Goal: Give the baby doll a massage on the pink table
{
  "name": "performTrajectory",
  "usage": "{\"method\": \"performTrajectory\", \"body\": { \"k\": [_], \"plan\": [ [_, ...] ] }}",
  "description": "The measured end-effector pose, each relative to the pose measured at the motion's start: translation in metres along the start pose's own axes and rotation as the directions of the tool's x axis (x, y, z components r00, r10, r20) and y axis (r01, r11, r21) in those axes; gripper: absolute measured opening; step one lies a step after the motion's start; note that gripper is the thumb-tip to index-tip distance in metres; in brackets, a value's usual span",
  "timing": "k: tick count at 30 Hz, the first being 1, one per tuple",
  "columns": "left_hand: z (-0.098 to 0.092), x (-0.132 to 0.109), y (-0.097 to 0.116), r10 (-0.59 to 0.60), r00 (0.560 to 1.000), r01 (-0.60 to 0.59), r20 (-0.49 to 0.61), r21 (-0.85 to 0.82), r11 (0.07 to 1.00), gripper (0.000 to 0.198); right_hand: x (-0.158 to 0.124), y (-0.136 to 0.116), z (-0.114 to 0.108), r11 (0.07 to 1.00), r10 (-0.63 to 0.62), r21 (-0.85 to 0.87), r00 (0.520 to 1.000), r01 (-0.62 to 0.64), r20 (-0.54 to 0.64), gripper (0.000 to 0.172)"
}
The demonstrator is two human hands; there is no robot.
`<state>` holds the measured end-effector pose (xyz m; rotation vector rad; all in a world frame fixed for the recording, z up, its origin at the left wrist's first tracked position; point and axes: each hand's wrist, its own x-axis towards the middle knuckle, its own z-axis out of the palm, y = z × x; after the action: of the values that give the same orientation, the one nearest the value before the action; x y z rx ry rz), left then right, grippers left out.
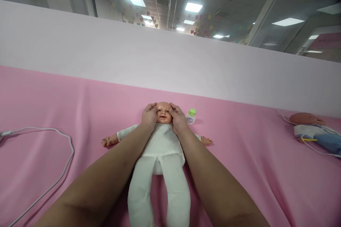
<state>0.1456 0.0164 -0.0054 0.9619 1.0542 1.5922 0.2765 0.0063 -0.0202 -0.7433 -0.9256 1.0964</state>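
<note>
A baby doll (162,142) with a white cloth body lies on its back on the pink sheet (234,138), its arms spread and its legs toward me. My left hand (149,115) cups one side of its head, the thumb near the eye. On the opposite side my right hand (178,116) does the same, its thumb at the doll's temple. Parts of the fingers are hidden behind the head. Just right of my right hand stands a small clear bottle (191,117) with a green cap.
At the far right lies a second doll (306,118) in white and blue clothing, with a thin cord about it. A white cable (70,145) curves over the sheet on the left. Behind rises a low white wall (170,62) with glass above it.
</note>
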Motion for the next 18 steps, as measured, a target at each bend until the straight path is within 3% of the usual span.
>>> {"method": "performTrajectory", "body": {
  "k": [4, 8, 14, 18],
  "plan": [
    [-0.002, -0.004, -0.001, 0.122, 0.992, -0.123, 0.015, 0.097, 0.988, 0.045, -0.005, -0.006, 0.004, 0.992, -0.061, -0.106, 0.998, 0.063, 0.025, 0.059],
    [-0.003, -0.005, -0.002, 0.153, 0.987, -0.158, 0.052, 0.118, 0.98, 0.052, -0.004, -0.007, 0.005, 0.986, -0.081, -0.148, 0.997, 0.082, 0.009, 0.061],
    [0.0, 0.0, -0.004, 0.119, 0.993, -0.119, 0.011, 0.073, 0.99, 0.031, 0.004, 0.002, 0.001, 0.959, -0.166, -0.237, 0.986, 0.157, -0.017, 0.041],
    [-0.001, 0.001, -0.002, 0.053, 0.999, -0.052, 0.0, 0.035, 0.998, 0.027, 0.006, 0.004, -0.001, 0.962, -0.149, -0.237, 0.988, 0.136, -0.037, 0.033]
  ]
}}
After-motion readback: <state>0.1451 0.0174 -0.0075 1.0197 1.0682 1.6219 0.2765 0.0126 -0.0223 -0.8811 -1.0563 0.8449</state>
